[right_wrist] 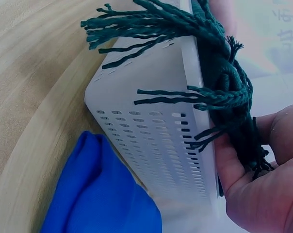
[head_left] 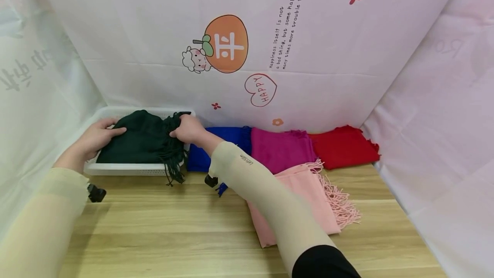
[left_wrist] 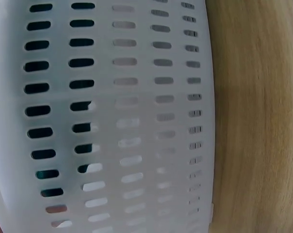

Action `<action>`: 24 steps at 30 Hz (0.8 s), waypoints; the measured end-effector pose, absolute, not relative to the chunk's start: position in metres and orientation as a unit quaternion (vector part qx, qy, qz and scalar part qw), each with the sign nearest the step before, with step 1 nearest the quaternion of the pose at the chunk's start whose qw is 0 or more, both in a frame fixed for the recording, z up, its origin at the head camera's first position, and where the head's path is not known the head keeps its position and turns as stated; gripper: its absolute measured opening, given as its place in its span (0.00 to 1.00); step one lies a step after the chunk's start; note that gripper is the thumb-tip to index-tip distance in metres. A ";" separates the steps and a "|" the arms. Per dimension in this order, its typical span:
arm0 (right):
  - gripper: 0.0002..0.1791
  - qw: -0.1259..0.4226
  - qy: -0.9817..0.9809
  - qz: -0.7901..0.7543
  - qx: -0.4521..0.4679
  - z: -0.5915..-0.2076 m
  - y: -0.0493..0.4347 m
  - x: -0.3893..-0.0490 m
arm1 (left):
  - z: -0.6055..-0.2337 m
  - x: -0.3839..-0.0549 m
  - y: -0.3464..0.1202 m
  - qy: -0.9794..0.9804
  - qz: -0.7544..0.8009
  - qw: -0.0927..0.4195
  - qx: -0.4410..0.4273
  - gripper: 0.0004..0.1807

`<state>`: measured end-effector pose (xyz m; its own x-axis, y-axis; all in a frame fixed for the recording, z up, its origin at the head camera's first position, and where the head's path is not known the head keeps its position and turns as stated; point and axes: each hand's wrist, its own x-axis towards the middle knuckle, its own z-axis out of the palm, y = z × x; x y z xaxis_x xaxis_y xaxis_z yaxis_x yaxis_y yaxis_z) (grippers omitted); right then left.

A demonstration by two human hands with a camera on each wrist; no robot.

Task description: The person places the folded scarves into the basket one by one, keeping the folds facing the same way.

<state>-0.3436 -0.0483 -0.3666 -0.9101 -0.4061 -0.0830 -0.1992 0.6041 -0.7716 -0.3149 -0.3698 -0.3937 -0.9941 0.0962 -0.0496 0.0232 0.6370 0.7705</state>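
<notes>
A folded dark green scarf [head_left: 140, 140] lies in a white perforated plastic basket [head_left: 127, 169] at the left, its fringe spilling over the basket's right end. My left hand [head_left: 94, 140] holds the scarf's left edge, thumb on top. At the other end my right hand [head_left: 190, 130] pinches the fringed edge; the right wrist view shows thumb and fingers around the green cloth [right_wrist: 224, 82] just above the basket rim. Only the basket's slotted side [left_wrist: 112, 116] fills most of the left wrist view, with the left hand almost wholly hidden there.
Right of the basket, folded scarves lie along the back wall: blue [head_left: 227, 132], magenta [head_left: 281, 149] and red [head_left: 345, 147]. A pink fringed scarf [head_left: 305, 200] lies in front of them, partly under my right forearm. White printed cloth [head_left: 328, 55] walls the wooden table [head_left: 166, 226].
</notes>
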 end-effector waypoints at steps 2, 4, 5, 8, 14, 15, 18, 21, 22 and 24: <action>0.39 0.125 0.889 -0.406 -0.170 -0.367 -0.051 -0.342 | -0.394 -0.314 -0.371 0.904 0.424 0.047 0.036 0.27; 0.39 0.123 0.890 -0.406 -0.168 -0.367 -0.053 -0.341 | -0.395 -0.313 -0.372 0.902 0.427 0.049 0.036 0.27; 0.39 0.121 0.891 -0.405 -0.167 -0.367 -0.054 -0.341 | -0.395 -0.313 -0.373 0.901 0.429 0.050 0.037 0.28; 0.39 0.113 0.897 -0.397 -0.160 -0.368 -0.058 -0.339 | -0.395 -0.312 -0.376 0.900 0.431 0.053 0.035 0.29; 0.38 0.092 0.910 -0.374 -0.151 -0.370 -0.067 -0.337 | -0.395 -0.309 -0.382 0.904 0.423 0.054 0.019 0.33; 0.38 0.090 0.912 -0.372 -0.150 -0.370 -0.068 -0.336 | -0.395 -0.309 -0.382 0.905 0.423 0.054 0.017 0.33; 0.38 0.090 0.913 -0.369 -0.147 -0.371 -0.071 -0.335 | -0.396 -0.310 -0.384 0.906 0.419 0.051 0.014 0.34; 0.39 0.095 0.913 -0.370 -0.145 -0.372 -0.074 -0.334 | -0.397 -0.310 -0.385 0.909 0.415 0.047 0.013 0.34; 0.39 0.095 0.912 -0.371 -0.145 -0.372 -0.074 -0.334 | -0.397 -0.310 -0.385 0.910 0.413 0.044 0.013 0.34; 0.39 0.090 0.913 -0.371 -0.144 -0.373 -0.076 -0.334 | -0.398 -0.310 -0.386 0.911 0.411 0.042 0.012 0.34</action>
